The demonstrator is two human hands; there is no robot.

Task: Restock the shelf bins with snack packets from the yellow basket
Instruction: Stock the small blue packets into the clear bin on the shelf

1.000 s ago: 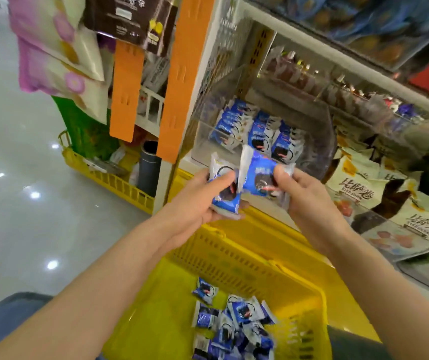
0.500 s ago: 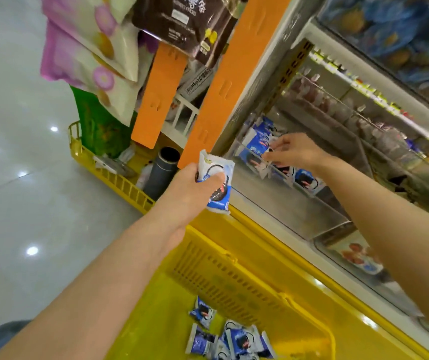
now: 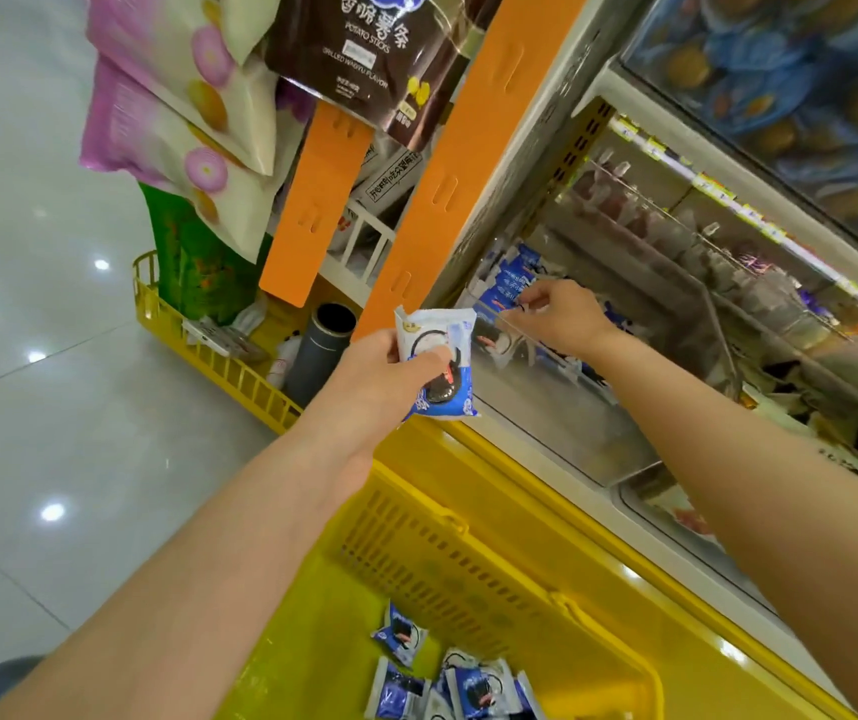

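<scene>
Left hand (image 3: 382,374) is clenched on one blue-and-white snack packet (image 3: 437,356), held upright above the yellow basket (image 3: 473,574), thumb across its face. More loose packets (image 3: 432,683) lie in the basket bottom. Right hand (image 3: 559,317) reaches into the clear shelf bin (image 3: 551,413), fingertips drawn together at the stocked packets (image 3: 512,283); whether they grasp one cannot be told.

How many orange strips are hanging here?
2: shorter orange strip at left below the hanging bags; longer orange strip beside it, against the shelf upright. More may be hidden.
</scene>
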